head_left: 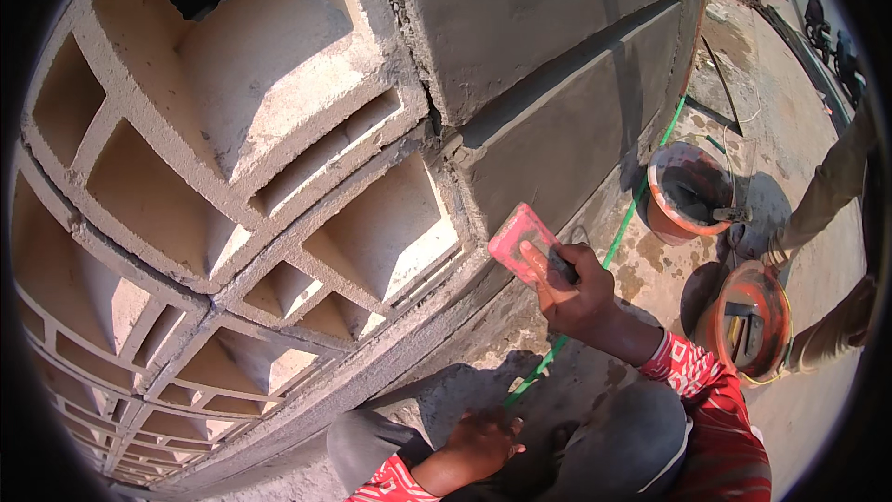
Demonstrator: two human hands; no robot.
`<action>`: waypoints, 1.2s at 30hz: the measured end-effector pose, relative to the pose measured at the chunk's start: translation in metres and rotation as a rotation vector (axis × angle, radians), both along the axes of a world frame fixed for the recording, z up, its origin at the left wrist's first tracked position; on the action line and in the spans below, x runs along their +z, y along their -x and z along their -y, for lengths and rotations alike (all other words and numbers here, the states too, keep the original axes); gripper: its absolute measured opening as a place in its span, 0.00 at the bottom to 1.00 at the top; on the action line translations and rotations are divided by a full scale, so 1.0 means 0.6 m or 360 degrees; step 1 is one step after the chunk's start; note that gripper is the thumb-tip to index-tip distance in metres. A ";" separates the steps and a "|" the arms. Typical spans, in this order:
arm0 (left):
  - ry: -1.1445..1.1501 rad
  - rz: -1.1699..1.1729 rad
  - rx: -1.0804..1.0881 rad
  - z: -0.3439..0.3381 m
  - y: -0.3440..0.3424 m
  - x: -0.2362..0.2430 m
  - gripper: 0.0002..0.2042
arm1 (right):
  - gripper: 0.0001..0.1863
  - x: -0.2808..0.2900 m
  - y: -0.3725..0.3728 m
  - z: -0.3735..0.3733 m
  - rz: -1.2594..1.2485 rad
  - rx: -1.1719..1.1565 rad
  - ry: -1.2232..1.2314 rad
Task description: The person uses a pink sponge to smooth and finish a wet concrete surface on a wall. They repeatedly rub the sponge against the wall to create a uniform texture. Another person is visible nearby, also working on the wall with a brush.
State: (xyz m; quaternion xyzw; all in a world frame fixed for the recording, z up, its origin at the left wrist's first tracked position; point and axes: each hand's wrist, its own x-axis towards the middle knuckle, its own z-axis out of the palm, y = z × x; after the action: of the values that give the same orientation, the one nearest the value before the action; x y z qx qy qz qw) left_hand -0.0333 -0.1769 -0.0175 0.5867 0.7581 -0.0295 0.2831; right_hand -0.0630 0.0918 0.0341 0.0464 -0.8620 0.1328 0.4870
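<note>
My right hand [578, 302] grips a pink, flat plastering float [517, 231] by its dark handle, with the index finger stretched along its back. The float is beside the lower edge of the grey plastered wall [557, 163], close to its corner with the pale openwork block wall [409, 270]. I cannot tell whether it touches the plaster. Low in front of my bent knees, my left hand [474, 446] hangs with its fingers loosely apart and nothing visible in them. A recessed groove [576, 65] runs across the plastered wall.
An orange bucket [671, 221] with greyish contents stands on the right, and another orange bucket [783, 302] nearer me holds tools. A green hose [617, 240] runs along the wall's foot. A person's trousered legs [822, 200] stand by the buckets.
</note>
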 end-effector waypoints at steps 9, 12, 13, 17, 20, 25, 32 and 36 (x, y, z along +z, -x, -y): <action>0.0020 -0.0047 0.0054 -0.006 0.002 0.008 0.26 | 0.28 -0.100 -0.055 -0.013 0.0285 -0.0038 0.0044; -0.0025 -0.0114 0.0072 0.006 -0.004 0.003 0.27 | 0.20 0.006 -0.004 -0.038 -0.0121 -0.0102 0.0200; -0.0094 -0.0145 0.0057 0.007 -0.004 0.002 0.27 | 0.21 0.026 0.005 -0.048 -0.0131 -0.0166 0.0212; -0.0069 0.0007 -0.0003 0.001 -0.010 0.003 0.27 | 0.22 -0.079 0.012 -0.049 0.0200 -0.0093 0.0160; -0.0067 0.0050 0.0024 0.001 -0.004 -0.007 0.26 | 0.21 -0.205 -0.044 -0.024 0.0482 0.0254 0.0130; 0.0033 0.0040 0.0095 0.007 0.002 0.003 0.25 | 0.25 -0.080 -0.038 -0.023 0.0111 0.0039 0.0161; -0.0124 0.0038 0.0048 0.001 -0.015 0.033 0.24 | 0.29 -0.146 0.006 0.010 0.0240 -0.0111 0.0051; -0.0323 -0.0170 0.0016 0.027 0.001 -0.037 0.24 | 0.25 -0.157 -0.054 0.008 0.0265 -0.0005 0.0142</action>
State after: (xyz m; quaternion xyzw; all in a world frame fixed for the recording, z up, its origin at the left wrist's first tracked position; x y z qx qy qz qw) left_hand -0.0336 -0.1932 -0.0396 0.6062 0.7741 0.0176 0.1816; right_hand -0.0308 0.0871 -0.0601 0.0122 -0.8928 0.1737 0.4154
